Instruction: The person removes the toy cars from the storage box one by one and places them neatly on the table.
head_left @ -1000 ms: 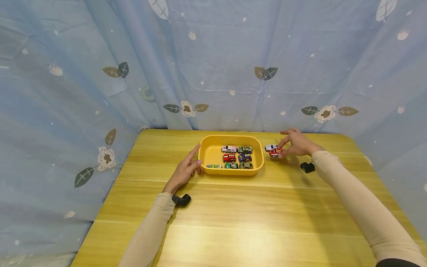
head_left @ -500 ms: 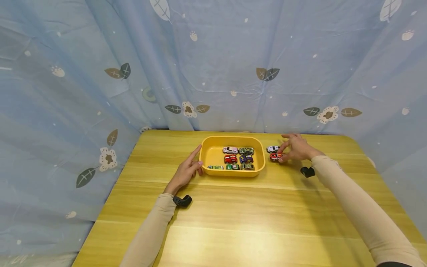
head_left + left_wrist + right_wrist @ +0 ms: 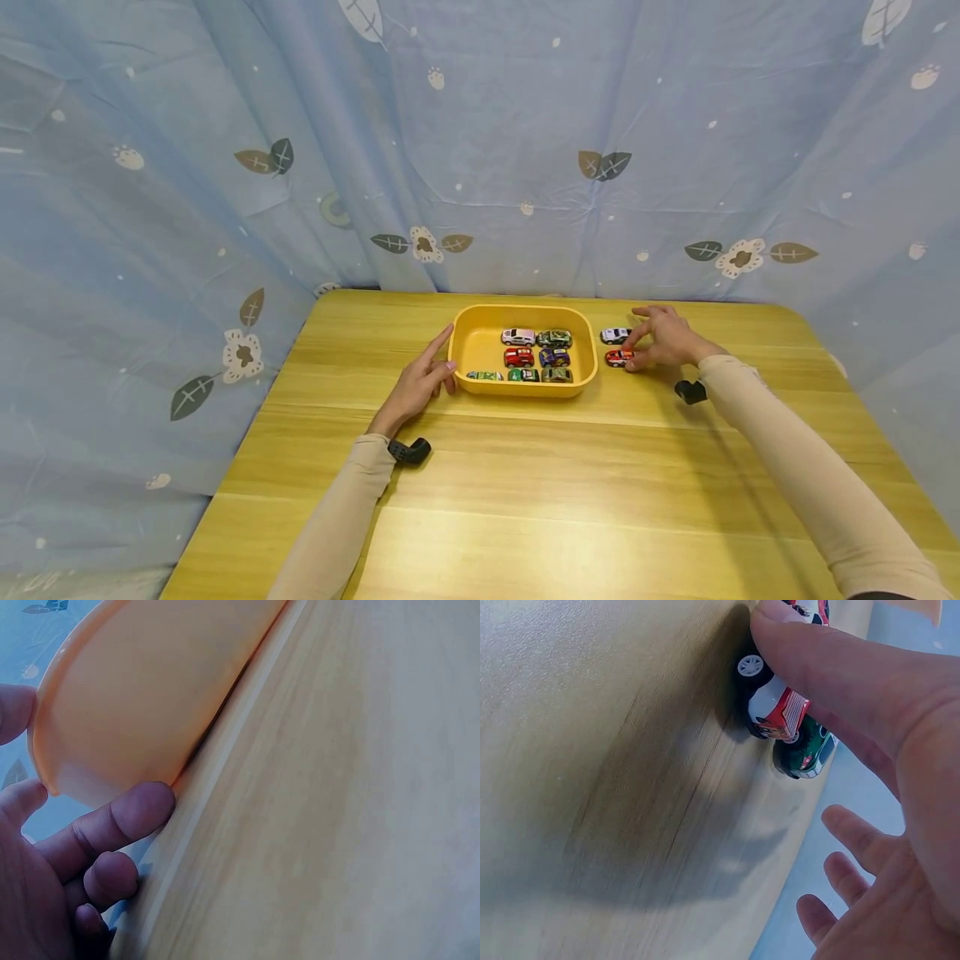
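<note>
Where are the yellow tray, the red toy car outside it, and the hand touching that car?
yellow tray [image 3: 459,327], head view, bare left rim.
red toy car [image 3: 618,357], head view, its roof.
right hand [image 3: 670,339], head view, back of the hand.

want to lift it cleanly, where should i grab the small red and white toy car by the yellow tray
Pinch the small red and white toy car across its two long sides, coming from above: it stands on its wheels, and the right hand already rests its thumb and a finger there.

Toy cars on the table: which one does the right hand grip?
The red-and-white car outside the yellow tray, in front of the white car.
</note>
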Tool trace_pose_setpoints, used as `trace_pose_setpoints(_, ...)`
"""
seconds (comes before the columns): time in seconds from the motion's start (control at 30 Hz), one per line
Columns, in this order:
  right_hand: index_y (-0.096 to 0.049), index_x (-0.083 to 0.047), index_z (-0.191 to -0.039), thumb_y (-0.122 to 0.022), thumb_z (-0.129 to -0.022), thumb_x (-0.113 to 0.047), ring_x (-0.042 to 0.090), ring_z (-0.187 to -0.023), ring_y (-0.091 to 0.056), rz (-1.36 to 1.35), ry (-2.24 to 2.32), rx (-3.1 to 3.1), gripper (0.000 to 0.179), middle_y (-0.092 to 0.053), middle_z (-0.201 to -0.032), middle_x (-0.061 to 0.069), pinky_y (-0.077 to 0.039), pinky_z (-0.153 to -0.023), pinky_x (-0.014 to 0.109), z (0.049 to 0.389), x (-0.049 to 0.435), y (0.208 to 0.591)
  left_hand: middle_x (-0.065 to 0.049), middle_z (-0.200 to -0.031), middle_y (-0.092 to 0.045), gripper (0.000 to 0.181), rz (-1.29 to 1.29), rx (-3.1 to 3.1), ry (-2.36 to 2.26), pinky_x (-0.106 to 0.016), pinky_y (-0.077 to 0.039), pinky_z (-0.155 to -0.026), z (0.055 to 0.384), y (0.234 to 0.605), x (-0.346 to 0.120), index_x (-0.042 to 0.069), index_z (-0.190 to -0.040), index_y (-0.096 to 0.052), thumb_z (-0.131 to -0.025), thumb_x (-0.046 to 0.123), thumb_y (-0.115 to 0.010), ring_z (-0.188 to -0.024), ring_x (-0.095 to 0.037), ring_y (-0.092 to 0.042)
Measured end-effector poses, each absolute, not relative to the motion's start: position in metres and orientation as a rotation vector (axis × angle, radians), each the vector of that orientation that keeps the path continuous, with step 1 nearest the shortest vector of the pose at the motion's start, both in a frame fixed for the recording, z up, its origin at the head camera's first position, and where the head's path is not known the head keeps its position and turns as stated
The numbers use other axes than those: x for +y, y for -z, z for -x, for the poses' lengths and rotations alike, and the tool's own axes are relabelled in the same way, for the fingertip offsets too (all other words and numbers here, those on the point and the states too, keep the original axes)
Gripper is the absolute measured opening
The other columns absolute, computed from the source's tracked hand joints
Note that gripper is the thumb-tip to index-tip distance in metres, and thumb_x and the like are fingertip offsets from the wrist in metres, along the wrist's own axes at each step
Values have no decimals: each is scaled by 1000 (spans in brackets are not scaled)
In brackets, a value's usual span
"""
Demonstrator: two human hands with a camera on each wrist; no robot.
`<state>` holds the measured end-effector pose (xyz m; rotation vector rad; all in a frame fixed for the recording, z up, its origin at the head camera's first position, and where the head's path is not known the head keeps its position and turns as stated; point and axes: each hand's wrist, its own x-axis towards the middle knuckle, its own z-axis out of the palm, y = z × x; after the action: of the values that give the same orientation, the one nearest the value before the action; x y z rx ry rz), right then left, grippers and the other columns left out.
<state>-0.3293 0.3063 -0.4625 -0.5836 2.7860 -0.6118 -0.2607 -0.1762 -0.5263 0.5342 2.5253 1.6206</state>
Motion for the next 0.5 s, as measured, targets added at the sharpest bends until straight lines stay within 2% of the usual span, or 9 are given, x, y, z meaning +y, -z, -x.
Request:
trace_pose_setpoints(0.3, -86, -19, -97, -95, -79, -31, 63, -152, -14, 579, 621, 2786, 23, -33, -165, 34, -9, -115, 82, 330, 305, 465, -13, -78, -73, 65, -527, 2562, -1636, -26, -46, -62, 259, 528, -175, 40, -169, -25, -112, 31, -54, -62, -24, -54)
trace_pose_setpoints(0.5, -86, -19, -99, -96, -78, -32, 62, -152, -13, 576, 619, 2784, 26, -32, -165, 34, -9, -113, 83, 329, 304, 465, -11, -78, -73, 65, -521, 2555, -1634, -26, -46, -62, 259, 527, -175, 41, -169, -24, -112, 31, -54, -62, -18, -53)
